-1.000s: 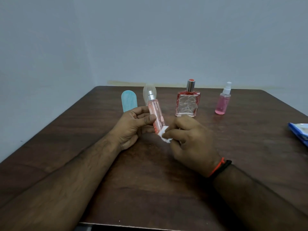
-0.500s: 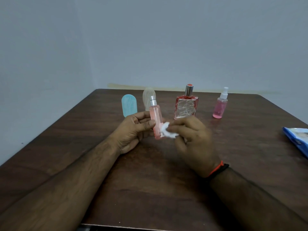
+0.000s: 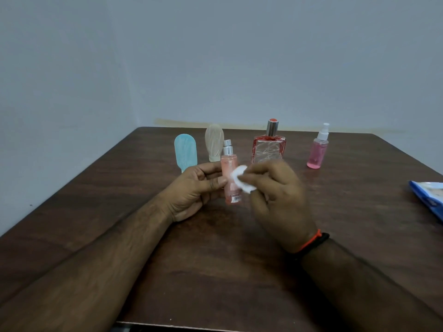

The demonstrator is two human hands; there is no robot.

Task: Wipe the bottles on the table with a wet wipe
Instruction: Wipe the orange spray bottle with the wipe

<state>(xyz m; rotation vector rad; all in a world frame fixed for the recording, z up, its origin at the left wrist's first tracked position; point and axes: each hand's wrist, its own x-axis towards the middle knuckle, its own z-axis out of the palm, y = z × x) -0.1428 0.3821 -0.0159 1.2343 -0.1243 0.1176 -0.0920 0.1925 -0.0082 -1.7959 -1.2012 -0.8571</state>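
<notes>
Above the table's middle, a slim clear bottle of peach-pink liquid with a silver spray top point(image 3: 230, 174) is being held upright, gripped by the left hand point(image 3: 195, 188) with thumb and fingers curled round it. A folded white wet wipe point(image 3: 242, 182) is being pinched by the right hand point(image 3: 275, 195) and pressed on the bottle's side; it is being worked higher than a second ago, from base to mid-body, so this bottle is likely nearly done. Standing untouched behind on the dark wooden table point(image 3: 215, 271): a flat teal bottle point(image 3: 185, 152), a beige ribbed bottle point(image 3: 214, 142), a square red-edged glass bottle point(image 3: 269, 147), a small pink spray bottle point(image 3: 317, 149). A blue wipe packet point(image 3: 429, 197) is lying at right.
</notes>
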